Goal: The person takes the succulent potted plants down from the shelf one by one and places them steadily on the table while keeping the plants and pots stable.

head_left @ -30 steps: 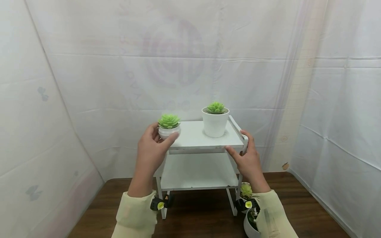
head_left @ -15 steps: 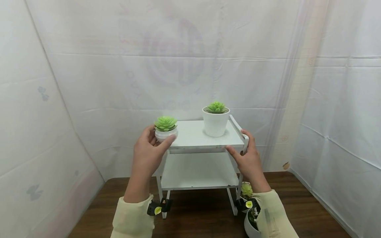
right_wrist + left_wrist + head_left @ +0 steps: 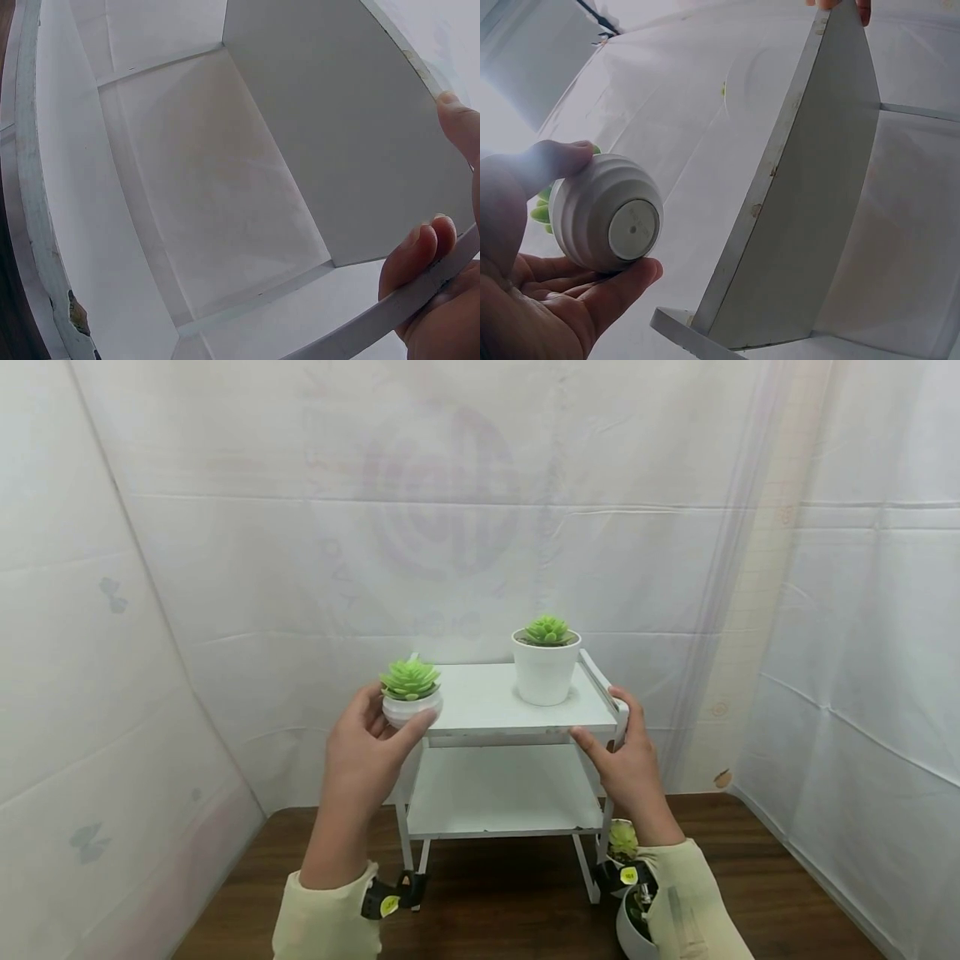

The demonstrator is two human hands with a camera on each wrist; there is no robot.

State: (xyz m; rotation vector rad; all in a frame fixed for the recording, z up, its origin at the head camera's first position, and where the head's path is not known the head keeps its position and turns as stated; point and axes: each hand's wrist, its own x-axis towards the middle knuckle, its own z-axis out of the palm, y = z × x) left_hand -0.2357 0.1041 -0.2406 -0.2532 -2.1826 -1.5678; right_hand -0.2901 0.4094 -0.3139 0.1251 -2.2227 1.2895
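In the head view my left hand [image 3: 362, 756] holds a small potted succulent [image 3: 411, 693] at the left front of the white two-tier shelf [image 3: 502, 789]. Thumb and fingers wrap the ribbed pot, and the left wrist view shows its bare round base [image 3: 634, 229] off the shelf board. A larger white-potted succulent [image 3: 544, 672] stands on the top tier, right of centre. My right hand [image 3: 630, 768] grips the shelf's right front corner, thumb at the front edge. The right wrist view shows its fingers [image 3: 416, 251] curled round the side rail, below the top board.
On the brown wooden table [image 3: 495, 918], a pale green succulent [image 3: 622, 839] stands by the shelf's right front leg. Closer in, a white pot [image 3: 633, 935] is partly hidden by the right sleeve. White sheets [image 3: 300, 568] hang behind and on both sides.
My left hand has moved left and slightly down toward me with the small potted succulent, baring more of the top tier's left side. The right hand keeps its hold on the shelf corner.
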